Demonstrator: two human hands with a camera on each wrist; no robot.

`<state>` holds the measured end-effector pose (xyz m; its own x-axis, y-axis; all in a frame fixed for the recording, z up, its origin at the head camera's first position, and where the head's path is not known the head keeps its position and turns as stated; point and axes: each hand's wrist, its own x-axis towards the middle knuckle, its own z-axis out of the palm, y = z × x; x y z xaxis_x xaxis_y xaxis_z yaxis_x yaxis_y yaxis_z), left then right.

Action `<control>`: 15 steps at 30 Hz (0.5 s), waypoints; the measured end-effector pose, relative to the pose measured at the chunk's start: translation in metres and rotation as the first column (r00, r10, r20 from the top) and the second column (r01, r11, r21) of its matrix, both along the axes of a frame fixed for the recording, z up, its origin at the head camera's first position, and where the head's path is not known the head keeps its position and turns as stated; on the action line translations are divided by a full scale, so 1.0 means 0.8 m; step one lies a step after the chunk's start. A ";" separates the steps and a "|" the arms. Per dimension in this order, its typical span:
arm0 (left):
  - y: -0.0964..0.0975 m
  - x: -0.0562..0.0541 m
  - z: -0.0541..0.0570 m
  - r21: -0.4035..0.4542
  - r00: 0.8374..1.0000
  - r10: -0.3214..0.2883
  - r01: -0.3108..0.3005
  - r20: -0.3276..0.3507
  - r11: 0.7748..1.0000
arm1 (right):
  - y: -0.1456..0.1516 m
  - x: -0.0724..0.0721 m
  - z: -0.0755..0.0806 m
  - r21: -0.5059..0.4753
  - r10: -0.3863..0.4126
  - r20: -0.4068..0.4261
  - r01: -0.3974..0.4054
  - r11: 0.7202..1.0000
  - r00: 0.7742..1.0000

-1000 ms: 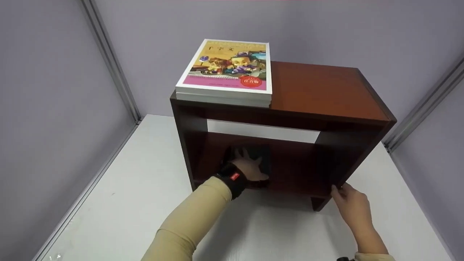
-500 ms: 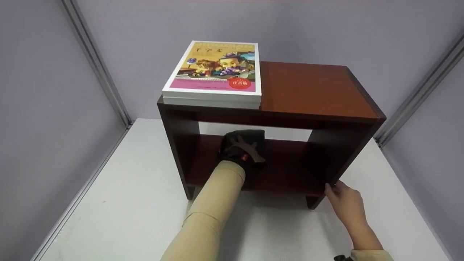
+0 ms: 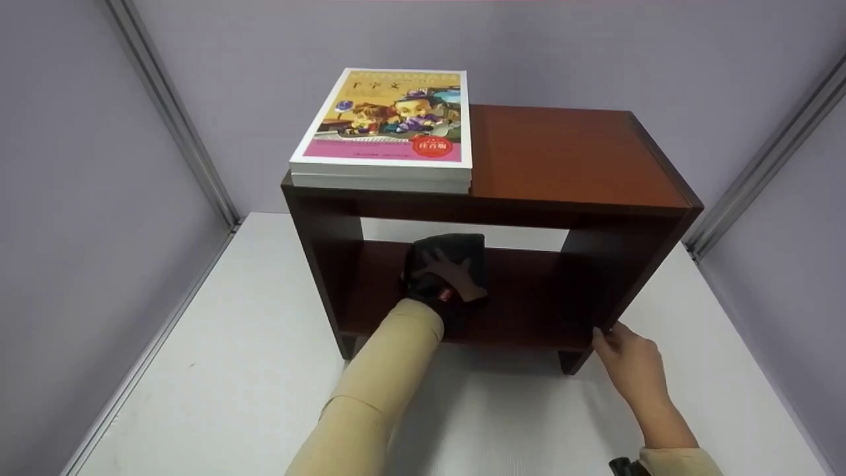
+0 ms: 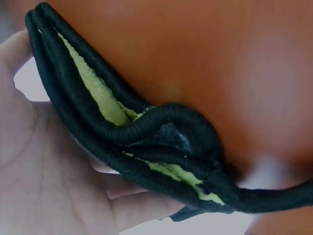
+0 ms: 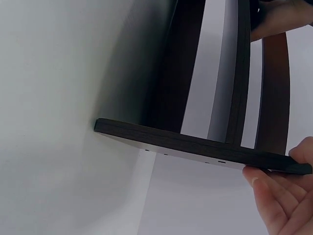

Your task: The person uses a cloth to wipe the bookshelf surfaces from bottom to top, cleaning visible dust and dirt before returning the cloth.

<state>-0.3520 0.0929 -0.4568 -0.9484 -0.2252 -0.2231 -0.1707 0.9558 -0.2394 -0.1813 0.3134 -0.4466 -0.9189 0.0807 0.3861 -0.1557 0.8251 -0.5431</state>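
- Pale grey-violet walls [image 3: 548, 53], with metal strips [image 3: 178, 125] at their corners, stand behind and on both sides of your work
- A white surface [image 3: 165, 350] spreads in front of you under everything else
- A dark red-brown shelf unit [image 3: 568, 152] stands upright on that, its compartment facing you, light showing through a gap at the back
- A stack of books [image 3: 386, 116] lies flat on the left part of the unit's top, two cartoon figures on the uppermost cover
- A folded dark cloth [image 3: 468, 246], yellow-green between its folds, is inside the compartment, left of its middle; you cannot tell whether it touches the lower board [image 3: 529, 311]
- Your left grip [image 3: 456, 277] is released, fingers spread and straight against the cloth
- Your right grip [image 3: 631, 360] pinches the front edge of the right side panel [image 3: 595, 277] near its foot, thumb inside, fingers outside
- A black wristband [image 3: 426, 291] with a red tag circles your left wrist
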 end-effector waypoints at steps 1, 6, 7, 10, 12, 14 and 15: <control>-0.010 0.022 0.020 0.057 0.998 -0.064 0.064 -0.002 0.996 | 0.000 0.000 0.000 -0.002 0.002 -0.002 -0.002 1.000 1.000; -0.044 0.103 0.075 0.274 0.946 -0.321 0.318 -0.035 0.907 | 0.000 0.000 -0.001 0.009 0.001 -0.036 0.000 1.000 0.999; -0.046 0.108 0.071 0.279 0.940 -0.339 0.338 -0.047 0.899 | 0.001 0.000 -0.001 0.012 0.000 -0.042 0.000 1.000 0.999; -0.046 0.123 0.064 0.283 0.930 -0.359 0.368 -0.082 0.886 | 0.001 -0.001 0.000 0.016 -0.002 -0.046 0.003 1.000 0.999; -0.045 0.132 0.058 0.282 0.927 -0.361 0.375 -0.102 0.883 | 0.001 -0.002 0.000 0.014 -0.001 -0.039 0.002 1.000 0.999; -0.045 0.145 0.060 0.288 0.923 -0.368 0.384 -0.111 0.877 | 0.000 -0.001 0.000 0.011 -0.001 -0.033 0.001 1.000 0.999; -0.046 0.152 0.062 0.289 0.921 -0.372 0.389 -0.115 0.875 | -0.001 -0.001 -0.001 0.009 -0.001 -0.032 0.001 1.000 1.000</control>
